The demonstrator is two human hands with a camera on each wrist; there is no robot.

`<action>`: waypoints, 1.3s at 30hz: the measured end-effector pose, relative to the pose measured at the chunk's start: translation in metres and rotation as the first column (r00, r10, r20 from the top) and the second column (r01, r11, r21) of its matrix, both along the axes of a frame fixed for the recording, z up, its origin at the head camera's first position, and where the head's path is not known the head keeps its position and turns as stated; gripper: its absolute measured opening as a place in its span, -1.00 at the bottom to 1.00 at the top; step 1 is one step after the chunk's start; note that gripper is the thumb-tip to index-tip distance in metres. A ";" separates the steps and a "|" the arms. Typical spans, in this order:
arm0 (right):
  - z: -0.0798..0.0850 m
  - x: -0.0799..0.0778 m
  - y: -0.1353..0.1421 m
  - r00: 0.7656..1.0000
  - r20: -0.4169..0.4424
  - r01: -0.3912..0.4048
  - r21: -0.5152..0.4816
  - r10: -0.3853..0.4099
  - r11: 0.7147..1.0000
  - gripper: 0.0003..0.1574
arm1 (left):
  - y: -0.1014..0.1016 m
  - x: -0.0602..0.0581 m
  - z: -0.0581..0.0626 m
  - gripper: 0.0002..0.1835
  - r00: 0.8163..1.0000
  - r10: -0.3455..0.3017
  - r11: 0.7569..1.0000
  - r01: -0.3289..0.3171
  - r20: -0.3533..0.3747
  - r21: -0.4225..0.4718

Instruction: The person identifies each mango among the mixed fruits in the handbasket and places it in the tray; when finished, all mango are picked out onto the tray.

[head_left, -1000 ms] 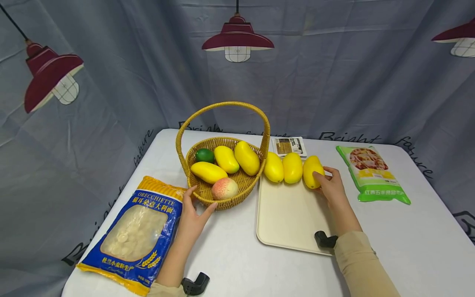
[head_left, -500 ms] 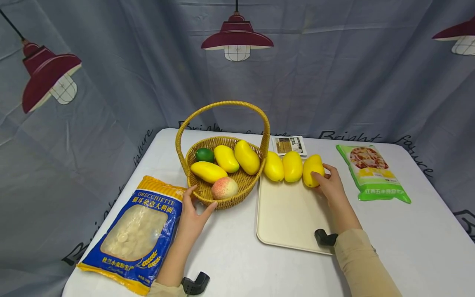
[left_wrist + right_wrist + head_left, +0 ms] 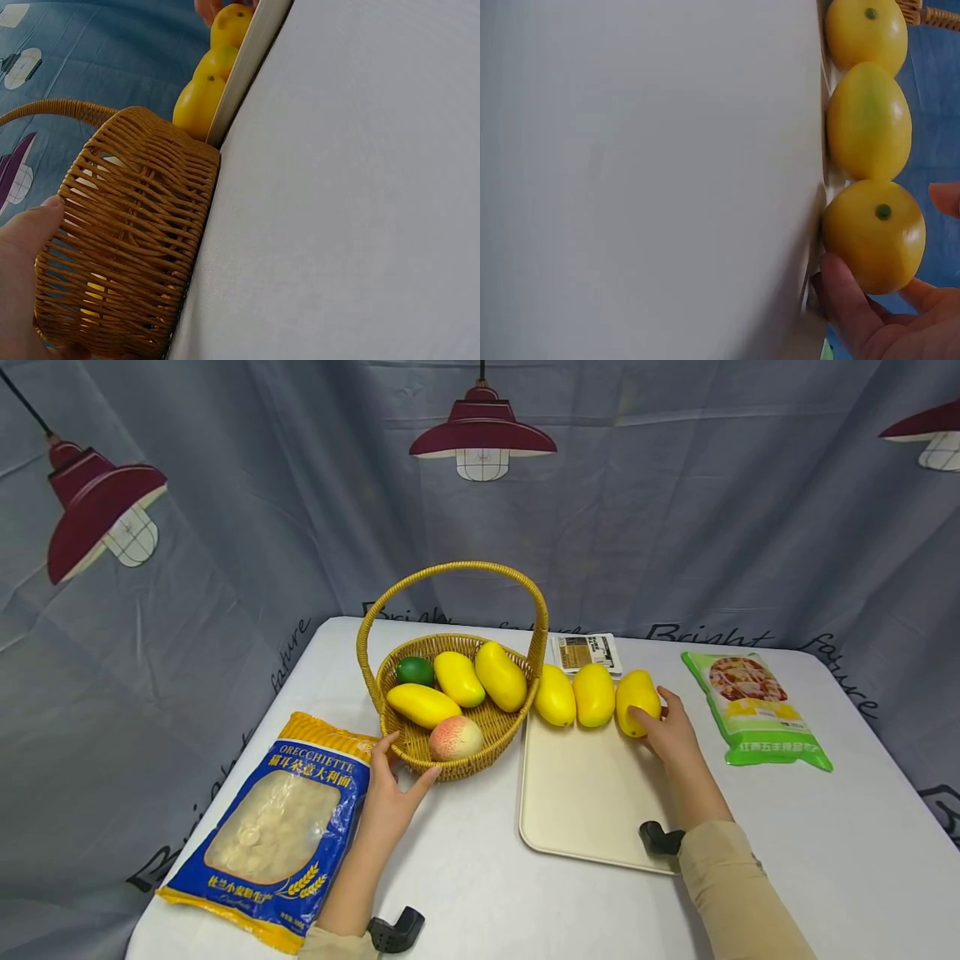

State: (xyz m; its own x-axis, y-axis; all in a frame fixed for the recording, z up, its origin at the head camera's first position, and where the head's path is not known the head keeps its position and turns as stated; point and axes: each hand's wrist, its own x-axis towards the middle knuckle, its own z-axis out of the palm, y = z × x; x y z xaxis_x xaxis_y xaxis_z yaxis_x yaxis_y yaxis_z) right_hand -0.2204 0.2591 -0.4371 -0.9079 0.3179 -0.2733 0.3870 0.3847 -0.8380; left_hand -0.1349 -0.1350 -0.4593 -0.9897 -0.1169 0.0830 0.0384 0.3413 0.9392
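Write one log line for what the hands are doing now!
left grip: holding woven golden wicker basket | right grip: holding rightmost oval yellow mango | row: three mangoes on cream rectangular tray

- In the head view we look forward and down over the counter (image 3: 465, 885), far enough back to take in the left grip (image 3: 390, 797), the right grip (image 3: 671, 735) and the curtain (image 3: 637, 527) behind.
- In the left wrist view we sit low and close, facing the woven side of the basket (image 3: 135, 240), with the picture rolled so the counter stands steeply at right.
- In the right wrist view, also rolled, we look closely along the yellow fruits (image 3: 870, 121), nearest the lowest one.
- All three views share that row, small at the left wrist view's top.
- We see the basket's inside from the head, but only a corner piece from the right wrist.
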 end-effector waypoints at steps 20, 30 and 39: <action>0.013 0.010 0.001 0.987 0.026 -0.161 0.307 0.161 0.938 0.05 | 0.000 0.000 0.000 -0.13 1.000 0.013 1.000 -0.013 -0.005 -0.017; 0.006 0.004 -0.001 0.983 0.008 -0.179 0.249 0.183 0.952 0.04 | 0.000 0.001 -0.001 -0.12 1.000 0.012 1.000 -0.012 -0.006 -0.018; 0.013 0.010 0.002 0.982 0.024 -0.187 0.250 0.187 0.950 0.12 | 0.001 0.001 -0.001 -0.12 1.000 0.008 1.000 -0.008 -0.010 -0.009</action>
State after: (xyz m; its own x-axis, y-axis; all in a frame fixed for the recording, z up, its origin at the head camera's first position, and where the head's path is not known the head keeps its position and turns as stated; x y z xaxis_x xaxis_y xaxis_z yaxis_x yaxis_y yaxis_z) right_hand -0.2109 0.2612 -0.4241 -0.9577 0.2004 -0.2067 0.2878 0.6475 -0.7056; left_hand -0.1339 -0.1342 -0.4608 -0.9878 -0.1243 0.0938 0.0448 0.3501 0.9356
